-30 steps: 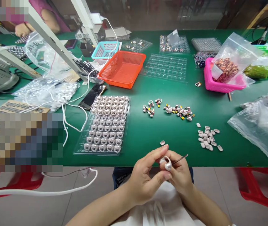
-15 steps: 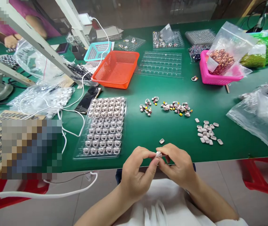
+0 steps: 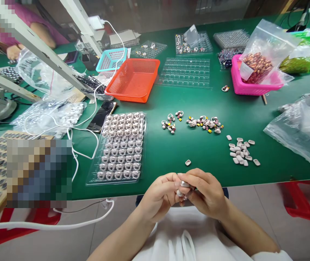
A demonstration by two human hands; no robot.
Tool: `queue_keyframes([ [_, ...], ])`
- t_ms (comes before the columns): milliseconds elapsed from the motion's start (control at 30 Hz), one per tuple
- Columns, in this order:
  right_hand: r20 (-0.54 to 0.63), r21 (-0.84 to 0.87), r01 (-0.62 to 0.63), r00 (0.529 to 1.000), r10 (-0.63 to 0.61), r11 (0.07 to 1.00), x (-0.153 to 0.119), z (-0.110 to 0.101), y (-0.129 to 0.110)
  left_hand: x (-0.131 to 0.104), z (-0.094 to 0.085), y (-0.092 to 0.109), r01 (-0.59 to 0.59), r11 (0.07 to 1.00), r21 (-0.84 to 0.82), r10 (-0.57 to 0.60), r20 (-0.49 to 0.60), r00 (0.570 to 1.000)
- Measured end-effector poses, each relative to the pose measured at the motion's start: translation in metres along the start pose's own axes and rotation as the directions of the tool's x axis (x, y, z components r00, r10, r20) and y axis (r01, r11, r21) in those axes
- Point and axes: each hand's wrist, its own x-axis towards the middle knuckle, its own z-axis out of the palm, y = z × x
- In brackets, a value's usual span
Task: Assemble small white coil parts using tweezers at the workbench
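Between the fingertips, right at the table's near edge, is a small pearly piece (image 3: pixel 184 184), smooth and rounded, with a glossy silvery top; the fingers hide much of its outline. The left hand (image 3: pixel 160 195) pinches it from nine o'clock, thumb and fingers curled in. The right hand (image 3: pixel 206 192) grips it from three o'clock, fingers bent over it.

Just beyond the fingers, at twelve o'clock, a single pale shell (image 3: pixel 187 162) lies hollow side up on the smooth green table (image 3: pixel 160 159). At two o'clock there's a loose pile of shells (image 3: pixel 240 152), matt little oblongs with softened corners, some showing their hollows. Towards one o'clock sits a jumble of curved pieces (image 3: pixel 205 124) with flat yellow tabs, and a smaller cluster (image 3: pixel 171 125) near twelve has the same tabs.

At ten o'clock, rows of shiny, rounded pieces fill a clear plastic tray (image 3: pixel 89 180). Farther off, an orange basket (image 3: pixel 133 95) of perforated plastic stands at eleven, a thin transparent tray (image 3: pixel 186 72) with moulded pockets lies at twelve, and between one and two a pink basket (image 3: pixel 248 88) bears a filmy bag of coppery beads (image 3: pixel 258 65).
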Motion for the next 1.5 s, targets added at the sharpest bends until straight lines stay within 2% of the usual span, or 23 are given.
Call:
queue_keyframes([
  [133,-0.034,0.016,0.032,0.999,-0.032,0.999,-0.001,0.003,-0.002,0.000,-0.001,-0.003,0.028,1.000,0.002,-0.028,0.012,1.000],
  [267,-0.057,-0.038,0.087,0.994,-0.089,0.996,-0.001,0.007,-0.003,-0.001,-0.003,-0.004,0.064,0.998,0.015,-0.064,0.013,0.998],
  [467,-0.038,-0.088,0.100,0.994,-0.104,0.991,-0.002,0.009,-0.007,-0.004,-0.007,-0.002,0.087,0.994,0.062,-0.088,0.005,0.996],
  [567,0.002,-0.010,0.088,0.996,-0.088,0.996,0.000,0.010,-0.009,-0.008,-0.014,0.001,0.083,0.994,0.074,-0.082,-0.007,0.997],
  [633,0.085,0.098,0.055,0.994,-0.063,0.994,0.002,0.012,-0.009,-0.012,-0.020,0.005,0.074,0.993,0.093,-0.074,-0.010,0.997],
  [733,0.203,0.233,-0.013,0.978,-0.035,0.972,0.006,0.016,-0.007,-0.019,-0.028,0.018,0.008,0.983,0.183,-0.001,-0.036,0.999],
  [833,0.269,0.288,-0.029,0.962,-0.052,0.957,0.010,0.018,-0.005,-0.029,-0.031,0.033,-0.116,0.951,0.286,0.145,-0.085,0.986],
  [1000,0.219,0.201,-0.054,0.976,0.009,0.978,0.013,0.018,-0.006,-0.041,-0.036,0.050,-0.284,0.904,0.319,0.343,-0.147,0.928],
  [1300,0.186,0.173,-0.045,0.982,0.012,0.984,0.011,0.018,-0.005,-0.047,-0.038,0.057,-0.300,0.898,0.322,0.381,-0.228,0.896],
  [1367,0.188,0.178,-0.029,0.982,-0.005,0.984,0.010,0.017,-0.005,-0.047,-0.042,0.062,-0.326,0.859,0.395,0.444,-0.258,0.858],
  [1400,0.191,0.187,-0.019,0.981,-0.018,0.982,0.010,0.016,-0.005,-0.047,-0.045,0.066,-0.345,0.805,0.483,0.512,-0.273,0.814],
  [1433,0.194,0.194,-0.008,0.981,-0.031,0.981,0.010,0.014,-0.005,-0.047,-0.048,0.072,-0.351,0.707,0.615,0.608,-0.273,0.745],
  [1500,0.194,0.202,0.010,0.980,-0.050,0.979,0.010,0.011,-0.004,-0.046,-0.055,0.086,-0.268,0.383,0.884,0.815,-0.186,0.549],
])
